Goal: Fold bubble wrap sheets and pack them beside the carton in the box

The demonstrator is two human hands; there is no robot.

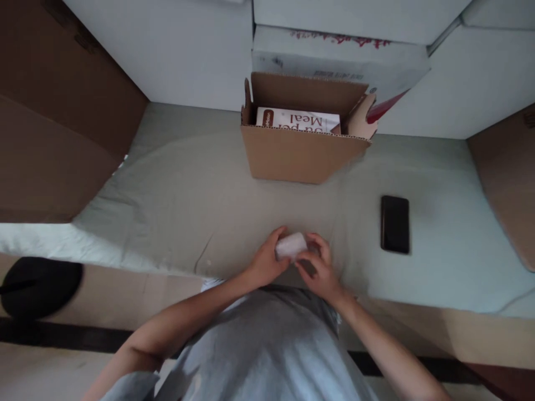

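Note:
A small whitish box-shaped item (291, 245) is held up in front of my body, just over the near edge of the cloth-covered surface. My left hand (268, 260) is closed around its left end, thumb below and fingers above. At the right end, my right hand (321, 272) has its fingers curled against the item, thumb and fingertips close to its lower right corner. Something faint, perhaps clear, shows between the right fingers, too blurred to make out. Beyond both hands stands an open brown cardboard box (298, 155), with a white printed carton (298, 118) marked "Meal" inside.
A black phone-like object (395, 224) lies on the pale green cloth (443, 239) at the right. Large brown cardboard panels (50, 156) stand at the left and right sides. White boxes (175, 50) line the back. A round black object (42, 287) is down at the lower left.

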